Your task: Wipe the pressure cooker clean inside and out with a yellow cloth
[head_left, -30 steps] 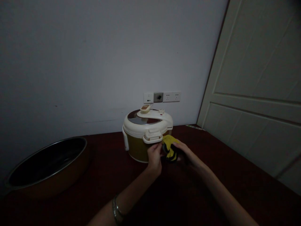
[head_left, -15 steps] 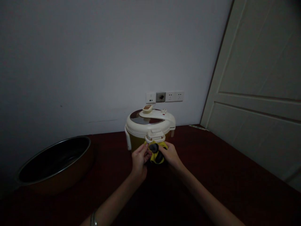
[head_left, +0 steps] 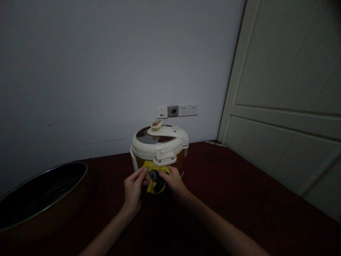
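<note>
A yellow cloth is stretched between my two hands, with a dark round knob-like part and a black curved part showing against it; what these belong to is too dark to make out. My left hand pinches the cloth's left edge between thumb and fingers. On the other side my right hand grips the cloth and the dark part, its fingertips partly hidden. Just behind the cloth stands a white and gold pressure cooker, lid on, its white front handle directly above the cloth.
A wide brown pan with a dark inside sits at the left. Dark red tabletop runs back to a pale wall with several sockets. A panelled door borders the right side.
The whole view has shifted, so the cooker, pan and hands sit further left. Between my hands the yellow cloth is spread a little wider, and both hands still hold it.
</note>
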{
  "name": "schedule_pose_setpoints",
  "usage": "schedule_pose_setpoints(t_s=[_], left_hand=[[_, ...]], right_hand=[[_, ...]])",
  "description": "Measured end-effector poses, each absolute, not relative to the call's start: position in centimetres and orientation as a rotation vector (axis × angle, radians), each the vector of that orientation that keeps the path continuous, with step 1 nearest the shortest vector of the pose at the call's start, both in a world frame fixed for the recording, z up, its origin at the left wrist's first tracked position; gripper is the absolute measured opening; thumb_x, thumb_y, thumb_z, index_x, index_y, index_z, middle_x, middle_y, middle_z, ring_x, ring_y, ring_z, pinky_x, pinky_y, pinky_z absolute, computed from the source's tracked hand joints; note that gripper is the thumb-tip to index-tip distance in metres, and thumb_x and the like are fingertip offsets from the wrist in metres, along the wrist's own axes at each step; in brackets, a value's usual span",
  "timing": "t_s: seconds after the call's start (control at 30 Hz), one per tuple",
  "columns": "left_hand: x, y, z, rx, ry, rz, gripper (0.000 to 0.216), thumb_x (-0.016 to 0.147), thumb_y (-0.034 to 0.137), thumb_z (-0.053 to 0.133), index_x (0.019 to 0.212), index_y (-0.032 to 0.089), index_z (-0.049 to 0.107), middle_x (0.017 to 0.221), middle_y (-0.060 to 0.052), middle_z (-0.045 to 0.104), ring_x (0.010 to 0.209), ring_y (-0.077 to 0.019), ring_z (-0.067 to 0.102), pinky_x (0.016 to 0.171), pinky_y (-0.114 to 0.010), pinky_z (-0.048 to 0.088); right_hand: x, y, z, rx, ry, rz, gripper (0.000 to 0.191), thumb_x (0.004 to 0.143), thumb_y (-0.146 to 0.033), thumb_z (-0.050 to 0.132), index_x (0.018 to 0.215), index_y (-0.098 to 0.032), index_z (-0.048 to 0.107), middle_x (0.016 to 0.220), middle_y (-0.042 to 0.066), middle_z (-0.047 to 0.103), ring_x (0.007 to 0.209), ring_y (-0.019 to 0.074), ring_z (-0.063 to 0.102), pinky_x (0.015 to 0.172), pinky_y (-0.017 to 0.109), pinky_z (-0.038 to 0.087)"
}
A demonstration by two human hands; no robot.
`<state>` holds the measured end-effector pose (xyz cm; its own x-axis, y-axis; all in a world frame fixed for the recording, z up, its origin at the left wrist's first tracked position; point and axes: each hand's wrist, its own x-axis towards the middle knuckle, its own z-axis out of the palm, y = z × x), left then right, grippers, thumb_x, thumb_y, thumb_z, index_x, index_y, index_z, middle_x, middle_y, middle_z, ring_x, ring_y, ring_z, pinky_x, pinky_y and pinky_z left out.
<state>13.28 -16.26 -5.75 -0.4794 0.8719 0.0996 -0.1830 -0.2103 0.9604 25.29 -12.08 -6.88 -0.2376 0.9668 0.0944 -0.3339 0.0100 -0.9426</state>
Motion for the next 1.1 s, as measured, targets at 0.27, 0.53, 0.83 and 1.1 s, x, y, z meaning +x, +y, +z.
schedule_pose_setpoints(t_s=[0.27,0.53,0.83,1.1], left_hand=[[14.6,-16.8,-6.3,1.16,1.321,1.683,0.027,0.063,0.04,0.073,0.064,0.014,0.07,0.053,0.001,0.058,0.05,-0.0114,0.051,0.047,-0.02,0.043],[16.2,-16.9,-5.1,1.67,1.337,0.994,0.037,0.077,0.045,0.056,0.06,0.015,0.068,0.048,-0.001,0.058,0.042,-0.0119,0.05,0.044,-0.021,0.036],[13.6,-15.6,-2.1,1.788,1.615,1.173,0.043,0.078,0.053,0.053,0.071,0.015,0.072,0.055,-0.001,0.062,0.047,-0.013,0.055,0.048,-0.022,0.04],[12.9,-14.7,-1.5,2.009,1.826,0.98,0.037,0.079,0.05,0.053,0.078,0.022,0.077,0.076,-0.006,0.074,0.071,-0.0226,0.066,0.061,-0.029,0.044]], right_hand=[[28.2,-12.8,-6.4,-0.75,-1.157,1.579,0.046,0.052,-0.045,0.081,0.084,-0.016,0.067,0.076,0.003,0.07,0.067,0.0169,0.064,0.068,0.029,0.051],[36.6,-12.2,-6.8,-0.897,-1.118,1.313,0.037,0.055,-0.036,0.079,0.083,-0.017,0.064,0.077,0.002,0.069,0.069,0.0194,0.064,0.064,0.03,0.051],[43.5,5.7,-5.0,-1.071,-1.245,0.488,0.047,0.057,-0.037,0.067,0.097,-0.013,0.064,0.1,0.011,0.068,0.092,0.024,0.06,0.088,0.039,0.045],[35.9,14.5,-2.4,-0.932,-1.55,0.841,0.017,0.054,-0.023,0.066,0.069,-0.015,0.07,0.069,0.002,0.071,0.069,0.0178,0.062,0.073,0.032,0.05]])
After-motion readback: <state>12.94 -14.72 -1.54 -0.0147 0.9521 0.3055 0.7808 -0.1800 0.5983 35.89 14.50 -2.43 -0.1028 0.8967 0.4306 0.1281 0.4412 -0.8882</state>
